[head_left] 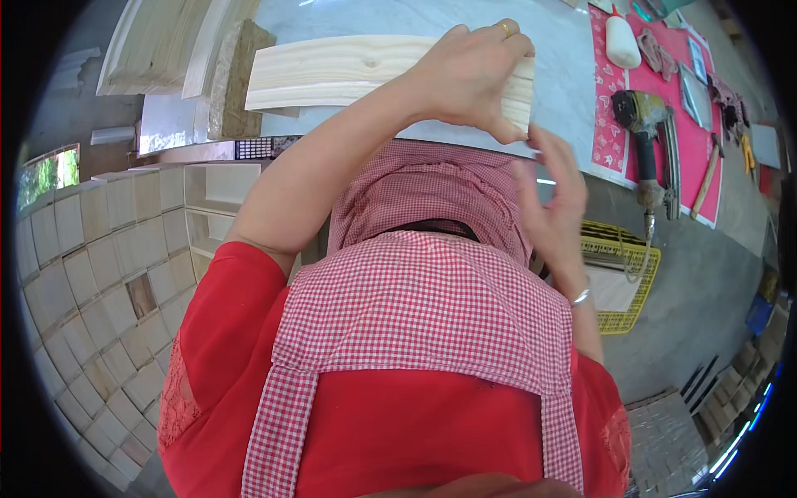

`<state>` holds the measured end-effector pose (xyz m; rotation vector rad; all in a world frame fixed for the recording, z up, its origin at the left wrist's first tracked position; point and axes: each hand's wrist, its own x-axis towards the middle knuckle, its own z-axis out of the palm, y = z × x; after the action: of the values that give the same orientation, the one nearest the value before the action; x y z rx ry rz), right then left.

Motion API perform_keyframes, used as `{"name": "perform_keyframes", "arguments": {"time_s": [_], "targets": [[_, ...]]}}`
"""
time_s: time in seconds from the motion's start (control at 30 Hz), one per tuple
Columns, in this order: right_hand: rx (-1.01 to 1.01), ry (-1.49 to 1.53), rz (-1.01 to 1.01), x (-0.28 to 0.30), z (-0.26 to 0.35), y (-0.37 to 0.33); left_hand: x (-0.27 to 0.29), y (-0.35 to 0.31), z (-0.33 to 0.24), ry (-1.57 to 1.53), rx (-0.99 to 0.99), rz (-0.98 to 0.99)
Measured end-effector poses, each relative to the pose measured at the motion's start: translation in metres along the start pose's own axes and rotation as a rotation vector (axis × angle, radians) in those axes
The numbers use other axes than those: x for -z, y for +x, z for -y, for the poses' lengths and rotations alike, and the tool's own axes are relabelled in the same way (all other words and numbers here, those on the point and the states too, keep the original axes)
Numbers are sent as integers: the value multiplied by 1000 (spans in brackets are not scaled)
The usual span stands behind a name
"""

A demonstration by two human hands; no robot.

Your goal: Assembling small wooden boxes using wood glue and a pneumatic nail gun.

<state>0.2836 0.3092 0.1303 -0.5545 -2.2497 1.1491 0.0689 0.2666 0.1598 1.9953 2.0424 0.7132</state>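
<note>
A long pale wooden board (pixel 332 73) with a knot in its grain lies across the bench in front of me. My left hand (pixel 473 79), a ring on one finger, is closed over the board's right end, fingers on the far side and thumb at the near edge. Close to that near right corner is my right hand (pixel 554 199), slightly blurred, its thumb and fingers apart. Its fingertips come near my left thumb; whether they touch the board I cannot tell. A second wooden layer or lip runs along the board's near side.
Stacked boards (pixel 154 46) and a rough wooden block (pixel 241 79) stand at the left. On the right, a pink cloth (pixel 610 108) bears a nail gun (pixel 643 124), white glue bottle (pixel 621 41) and hammer (pixel 707 176). A yellow crate (pixel 639 307) sits below; piled wooden pieces (pixel 100 290) fill the left.
</note>
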Motion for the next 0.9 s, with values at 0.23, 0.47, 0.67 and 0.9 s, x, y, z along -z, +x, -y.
{"name": "perform_keyframes", "arguments": {"time_s": [0.23,0.47,0.67,0.9], "targets": [[-57,78,-92,-15,12,-7,-2,3,-1,11,8,12],[-67,115,-116,-21,12,-10,-1,2,-3,14,38,26],[-74,177,-105,-18,6,-7,1,4,-4,-3,60,33],[-4,45,25,10,-5,7,-1,0,-2,20,48,9]]}}
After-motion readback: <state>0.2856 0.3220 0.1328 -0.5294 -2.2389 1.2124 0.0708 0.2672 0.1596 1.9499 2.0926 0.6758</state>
